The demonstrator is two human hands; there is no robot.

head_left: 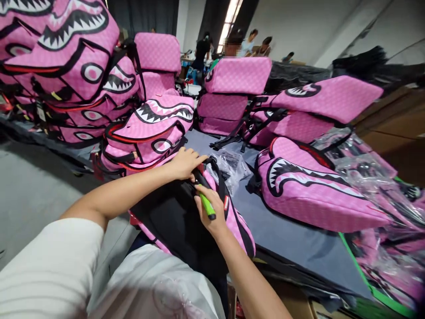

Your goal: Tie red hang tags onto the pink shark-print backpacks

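Note:
A pink and black backpack (179,217) leans against my body at the table edge, its black side facing me. My left hand (186,164) is closed over the bag's top edge, close to the strap. In my right hand (212,206), just beside it, is a bright green tool with a black end (207,204); its working tip is hidden at the bag's black fabric. The fingers of the right hand wrap around this tool. Directly beyond my left hand lies another pink backpack (149,133) with a printed shark mouth and eye.
Shark-print backpacks (59,66) are piled high at the left. More pink bags (235,95) stand along the back of the grey table (282,226). One backpack (315,190) lies to the right, near plastic-wrapped bags (388,199). A crumpled clear plastic bag (232,168) sits mid-table. People work in the background.

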